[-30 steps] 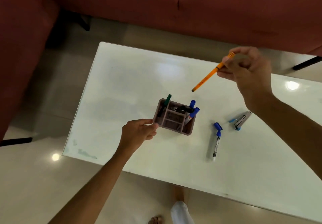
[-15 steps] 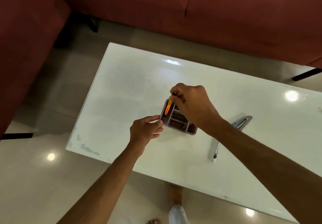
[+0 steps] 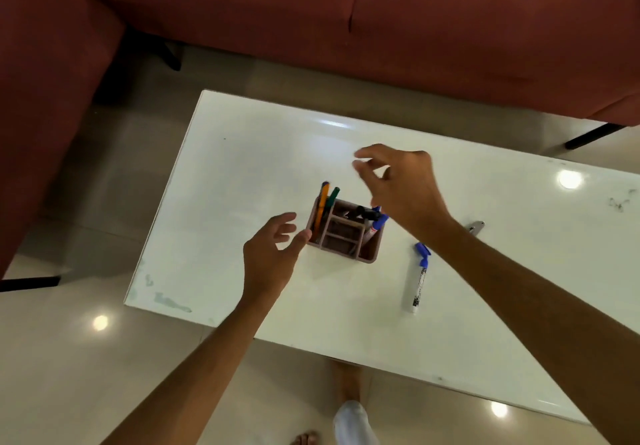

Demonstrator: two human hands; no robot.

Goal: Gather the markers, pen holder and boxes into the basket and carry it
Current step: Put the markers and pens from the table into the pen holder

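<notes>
A brown pen holder (image 3: 346,237) with several compartments stands in the middle of the white table (image 3: 242,167). An orange pen (image 3: 322,204) and a green marker (image 3: 332,197) lean in its left slot; blue-capped markers (image 3: 379,221) lean at its right. My left hand (image 3: 273,254) is open just left of the holder, thumb tip close to its wall. My right hand (image 3: 398,185) hovers above and behind the holder, fingers spread, holding nothing. A white marker with a blue cap (image 3: 419,278) lies on the table to the right. No basket or boxes are in view.
A small grey metal object (image 3: 476,226) lies partly hidden behind my right forearm. A dark red sofa (image 3: 346,12) wraps the far side and left of the table. Bare feet (image 3: 346,385) stand on the glossy tiled floor at the table's near edge.
My right hand let go of the orange pen in the holder's left slot and lifted away up and right. My left hand released the holder and opened.
</notes>
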